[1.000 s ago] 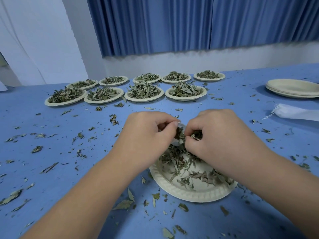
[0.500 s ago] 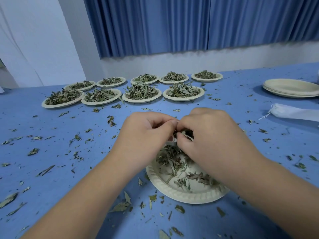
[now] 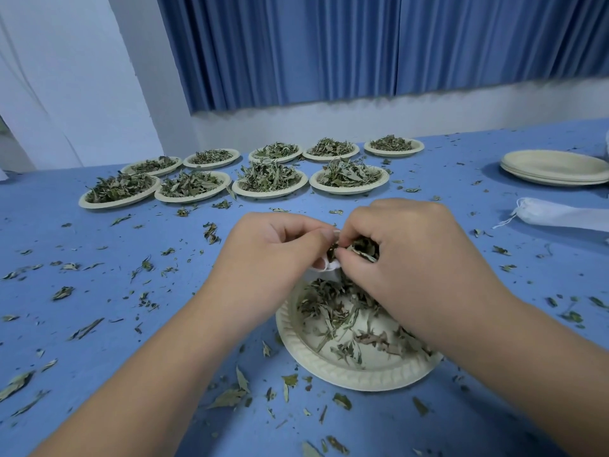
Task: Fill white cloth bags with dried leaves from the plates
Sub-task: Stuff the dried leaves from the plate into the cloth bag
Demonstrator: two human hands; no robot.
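R hand (image 3: 405,258) nearer L hand (image 3: 270,262) now; crinkly leaves (image 3: 361,247) at cloth bag (image 3: 326,268)

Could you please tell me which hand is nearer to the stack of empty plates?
Right. The stack of empty plates lies beyond and to the right of the right hand; the left hand, beside it on the left, is farther off.

light: even, cool, soft | shadows: faint beneath near round cream paper plate (image 3: 318,369) | edges: wide-angle bowing | focus: slightly soft
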